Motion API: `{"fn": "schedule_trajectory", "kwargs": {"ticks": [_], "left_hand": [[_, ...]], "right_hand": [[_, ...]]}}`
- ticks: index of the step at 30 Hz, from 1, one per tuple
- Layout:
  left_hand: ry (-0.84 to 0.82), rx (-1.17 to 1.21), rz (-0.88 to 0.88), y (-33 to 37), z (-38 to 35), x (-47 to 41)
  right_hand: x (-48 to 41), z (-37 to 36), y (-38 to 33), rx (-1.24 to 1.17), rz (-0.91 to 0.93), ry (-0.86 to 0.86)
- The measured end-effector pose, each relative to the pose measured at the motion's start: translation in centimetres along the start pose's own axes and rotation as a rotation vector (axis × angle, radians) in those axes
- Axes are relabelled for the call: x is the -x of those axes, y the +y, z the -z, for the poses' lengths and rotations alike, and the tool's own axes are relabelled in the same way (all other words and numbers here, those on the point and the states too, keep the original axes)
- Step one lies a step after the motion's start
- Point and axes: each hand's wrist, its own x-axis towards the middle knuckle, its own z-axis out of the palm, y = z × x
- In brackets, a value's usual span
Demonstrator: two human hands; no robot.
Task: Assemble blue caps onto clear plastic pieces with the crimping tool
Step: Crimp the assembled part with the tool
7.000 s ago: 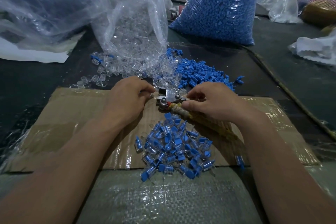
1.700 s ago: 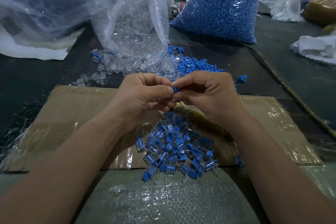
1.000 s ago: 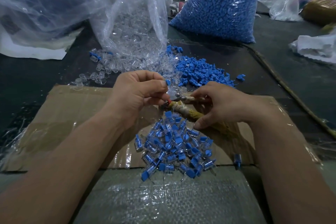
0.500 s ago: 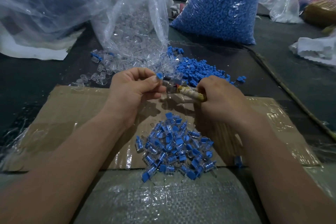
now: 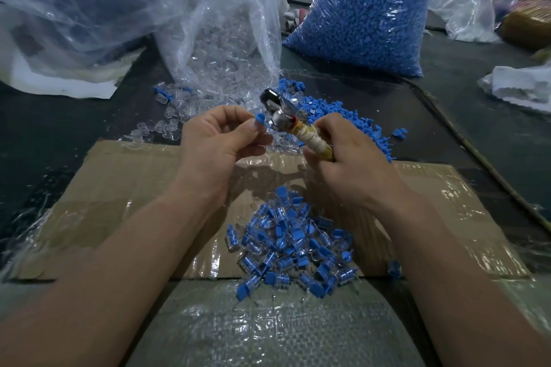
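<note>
Blue plastic shows at the fingertips of the left hand (image 5: pixel 217 140), which pinches one blue cap (image 5: pixel 260 121) between thumb and forefinger; whatever clear body sits under it is hidden by the fingers. The right hand (image 5: pixel 351 164) is curled tight round the tape-wrapped handles of the crimping tool (image 5: pixel 298 128), whose metal head tilts up and to the left, just beside the cap but not around it. Whether the jaws stand apart is too blurred to tell. This looks like the presenting step. The next move calls for seating the cap squarely in the jaws, then one firm squeeze. Below the hands a heap of capped pieces (image 5: pixel 292 244) lies on taped cardboard (image 5: pixel 119 188). Beyond them lie loose blue caps (image 5: pixel 343 116) and clear pieces (image 5: pixel 176 116), with their supply bags behind.
</note>
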Motion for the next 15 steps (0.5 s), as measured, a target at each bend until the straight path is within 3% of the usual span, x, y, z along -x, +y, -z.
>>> {"fn": "schedule_trajectory", "kwargs": {"ticks": [15], "left_hand": [[0.009,-0.083,-0.098,0.13,-0.1,0.23]], "right_hand": [[0.09,-0.13,-0.29,0.01,0.014,-0.082]]}}
